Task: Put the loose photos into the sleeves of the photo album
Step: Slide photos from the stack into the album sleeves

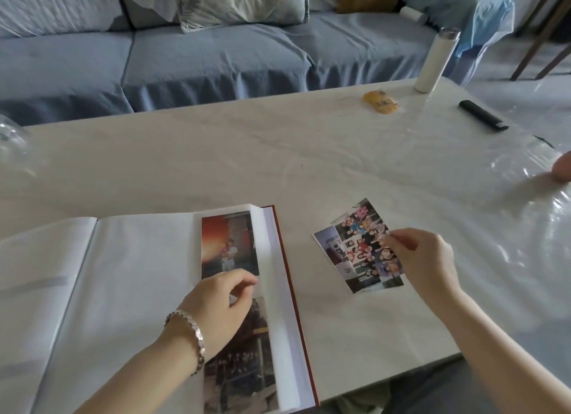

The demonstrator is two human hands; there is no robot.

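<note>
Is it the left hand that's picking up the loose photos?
No, the right hand pinches the top loose photo, while the left hand is over the album page.

Legible text: none can be read with confidence.

Yellow packet, far side of surface: a short line of dark print across its face, roughly capital-sized characters. Too blurred to read; no brand can be made out.

Lower sleeved photo in photo album: a pale yellow strip crosses the picture near its top and could be a banner or sign. Characters not resolved.

Group photo, top of the loose pile: any print on clothing or background is too small to tell.
</note>
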